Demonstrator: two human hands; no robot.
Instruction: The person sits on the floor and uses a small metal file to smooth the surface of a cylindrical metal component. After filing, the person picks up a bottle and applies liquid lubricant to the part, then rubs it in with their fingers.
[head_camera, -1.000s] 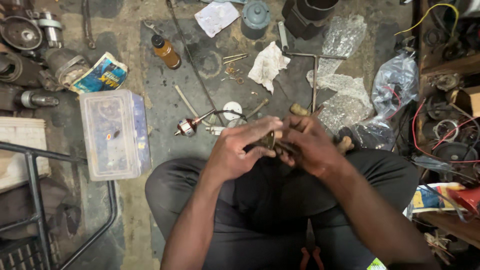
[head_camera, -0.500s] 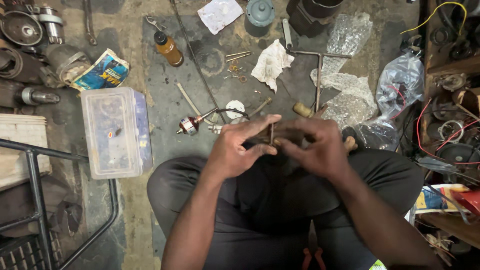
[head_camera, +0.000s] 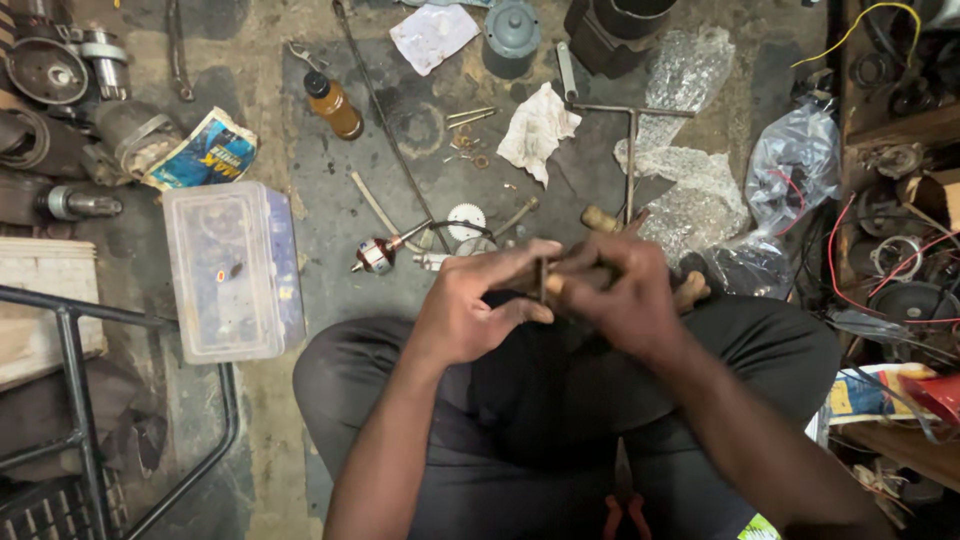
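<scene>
I sit cross-legged on a dirty concrete floor in dark trousers. My left hand (head_camera: 480, 305) and my right hand (head_camera: 625, 290) meet above my lap. Together they pinch a small dark metal part (head_camera: 543, 280) with a pale tip; most of it is hidden by my fingers. Just beyond my hands on the floor lie a small motor armature with a red winding (head_camera: 378, 255), a white plastic gear (head_camera: 466, 221) and a wooden tool handle (head_camera: 601, 218).
A clear plastic parts box (head_camera: 232, 268) stands at my left. Farther out lie an orange bottle (head_camera: 334, 104), a white rag (head_camera: 538, 128), a T-shaped metal wrench (head_camera: 630, 150) and crumpled plastic bags (head_camera: 695, 190). Motor parts crowd the top left, wires and clutter the right, a black metal frame (head_camera: 70, 370) the lower left.
My hands have shifted slightly and closed tighter around the small part, turning it between the fingers. Everything on the floor is unmoved.
</scene>
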